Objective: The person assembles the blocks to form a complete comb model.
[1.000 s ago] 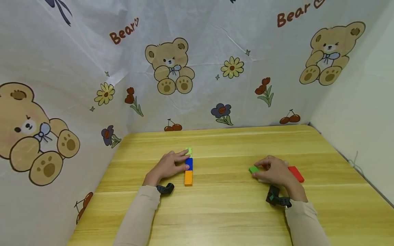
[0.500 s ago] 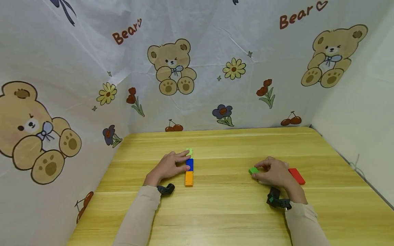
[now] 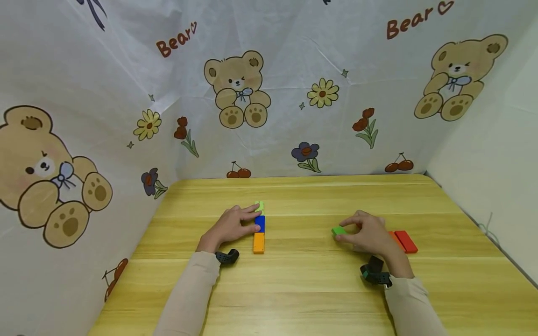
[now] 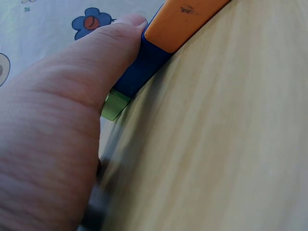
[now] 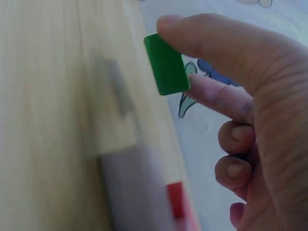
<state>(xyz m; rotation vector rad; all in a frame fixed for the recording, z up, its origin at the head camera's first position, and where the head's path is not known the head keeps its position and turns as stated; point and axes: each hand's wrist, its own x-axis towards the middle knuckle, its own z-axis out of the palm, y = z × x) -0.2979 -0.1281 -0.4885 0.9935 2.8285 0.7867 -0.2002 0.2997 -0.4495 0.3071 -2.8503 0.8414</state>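
A light green block [image 3: 261, 211], a blue block [image 3: 261, 224] and an orange block [image 3: 258, 243] lie end to end in a row on the table. My left hand [image 3: 232, 226] touches this row from the left, fingers extended over the light green block and thumb on the blue one. In the left wrist view, the thumb [image 4: 110, 45] lies against the blue block [image 4: 143, 72]. To the right, my right hand [image 3: 366, 233] pinches a green block [image 3: 338, 231] between thumb and fingers. The right wrist view shows this green block [image 5: 167, 65] off the tabletop, the other fingers curled.
A red block [image 3: 406, 241] lies beside an orange-red block [image 3: 395, 239], which my right hand partly hides. The wooden table [image 3: 302, 280] meets a bear-print sheet [image 3: 281, 60] at the back. A pale wall [image 3: 496, 154] stands at the right.
My right hand has moved slightly left with the green block, uncovering part of the orange-red block. The left hand and the row stay put, while the head view shifts slightly.
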